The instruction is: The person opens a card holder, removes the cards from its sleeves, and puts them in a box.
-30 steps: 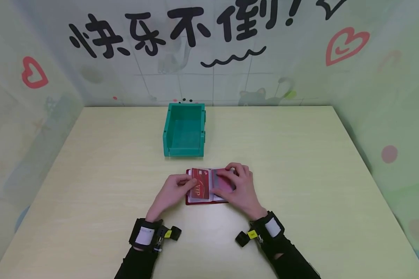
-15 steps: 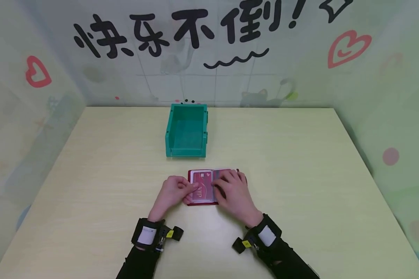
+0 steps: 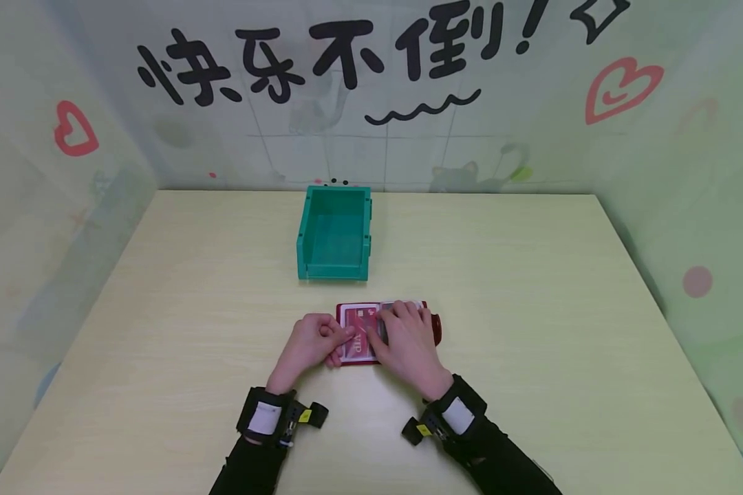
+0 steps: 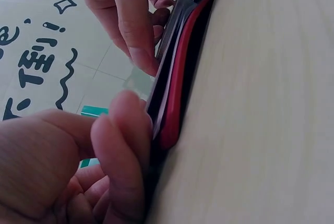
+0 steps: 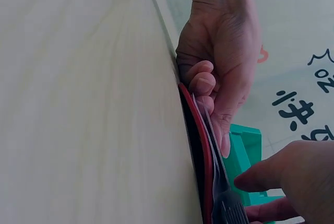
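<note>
A red card holder (image 3: 351, 360) with clear sleeves lies spread on the table in the head view, its brown-red strap (image 3: 437, 330) sticking out at the right. A red VIP card (image 3: 360, 315) sits in the left sleeve. My left hand (image 3: 309, 344) pinches the left edge of the sleeve page between thumb and fingers; the right wrist view shows that thin sheet standing off the cover (image 5: 202, 130). My right hand (image 3: 410, 347) rests on the right page with relaxed fingers, thumb reaching over the VIP card, and hides most of that page.
Behind the card holder stands a teal open-topped bin (image 3: 334, 237). Printed walls (image 3: 384, 137) close off the table's back and sides. Each wrist carries a black strap with a small camera (image 3: 318, 414).
My right hand shifted left and flattened onto the right page, its thumb now over the card. The left page now lies flat under a clear cover; my left hand stayed at its edge.
</note>
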